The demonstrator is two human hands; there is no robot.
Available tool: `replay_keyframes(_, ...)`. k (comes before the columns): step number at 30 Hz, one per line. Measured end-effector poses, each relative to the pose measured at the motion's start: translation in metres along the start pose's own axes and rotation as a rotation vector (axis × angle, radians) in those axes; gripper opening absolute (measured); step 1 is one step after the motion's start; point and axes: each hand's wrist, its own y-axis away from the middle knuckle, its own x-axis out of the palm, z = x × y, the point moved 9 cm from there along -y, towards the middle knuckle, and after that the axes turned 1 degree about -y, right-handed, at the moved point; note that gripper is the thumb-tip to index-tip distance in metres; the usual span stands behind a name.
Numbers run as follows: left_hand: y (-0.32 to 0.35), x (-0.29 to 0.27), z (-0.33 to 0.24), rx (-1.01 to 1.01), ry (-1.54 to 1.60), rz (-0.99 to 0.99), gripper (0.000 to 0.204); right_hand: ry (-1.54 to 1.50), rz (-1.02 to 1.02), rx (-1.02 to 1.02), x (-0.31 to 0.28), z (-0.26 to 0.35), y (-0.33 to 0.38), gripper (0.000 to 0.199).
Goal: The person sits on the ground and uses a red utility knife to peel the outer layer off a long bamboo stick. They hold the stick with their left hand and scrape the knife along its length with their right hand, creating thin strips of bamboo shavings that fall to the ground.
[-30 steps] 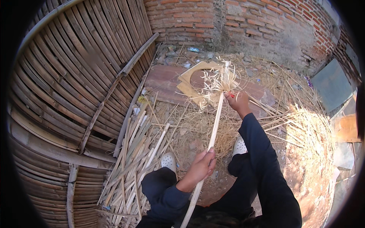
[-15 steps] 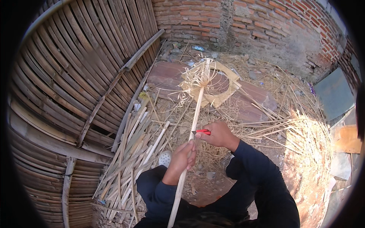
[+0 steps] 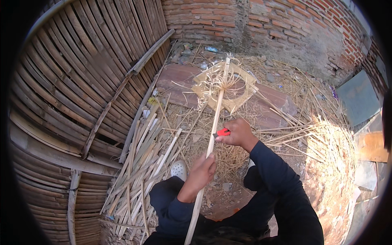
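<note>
A long pale bamboo strip (image 3: pixel 217 114) runs from my lap away to the far middle, with curled shavings (image 3: pixel 223 83) bunched near its far end. My left hand (image 3: pixel 202 171) is wrapped around the strip at its nearer part. Farther along it, my right hand (image 3: pixel 237 134) grips a red utility knife (image 3: pixel 223 132), whose tip meets the strip's right side. The knife's blade is too small to make out clearly. Under the shavings lies a tan board (image 3: pixel 237 104) with a large round opening.
A slatted bamboo wall (image 3: pixel 77 73) rises on the left, a brick wall (image 3: pixel 281 32) at the back. Cut strips (image 3: pixel 136 175) are piled at left. A reddish-brown plank (image 3: pixel 175 81) lies beneath the board. Straw-like scraps cover the ground; a grey-blue panel (image 3: pixel 359 99) leans at right.
My right hand has moved the knife a little farther up the strip, away from my left hand. The curled shavings and the strip's far end have shifted slightly right.
</note>
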Motion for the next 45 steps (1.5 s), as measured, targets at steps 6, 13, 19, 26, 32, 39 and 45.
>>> replay_keyframes(6,0.001,0.001,0.007,-0.004,-0.011,0.033,0.018,0.077,-0.077,0.094,0.000,-0.023,-0.002,0.061)
replay_keyframes(13,0.006,0.006,0.004,0.008,-0.024,0.033,0.016,0.194,-0.128,0.147,-0.006,-0.037,-0.006,0.061)
replay_keyframes(19,0.012,0.014,0.011,0.033,-0.108,0.052,0.022,0.231,-0.232,0.230,-0.026,-0.079,-0.007,0.069)
replay_keyframes(26,0.003,0.021,0.020,0.075,-0.186,0.065,0.026,0.297,-0.236,0.552,-0.026,-0.144,-0.009,0.079)
replay_keyframes(32,0.011,0.008,0.012,0.011,-0.027,0.085,0.026,-0.266,-0.198,0.683,-0.006,-0.126,-0.016,0.077)
replay_keyframes(39,0.017,-0.018,0.003,0.016,-0.081,-0.040,0.022,-0.093,0.120,0.212,-0.008,0.000,-0.004,0.062)
replay_keyframes(45,0.021,-0.011,-0.002,0.215,-0.190,-0.063,0.040,0.006,0.004,0.029,-0.004,0.020,0.001,0.062)
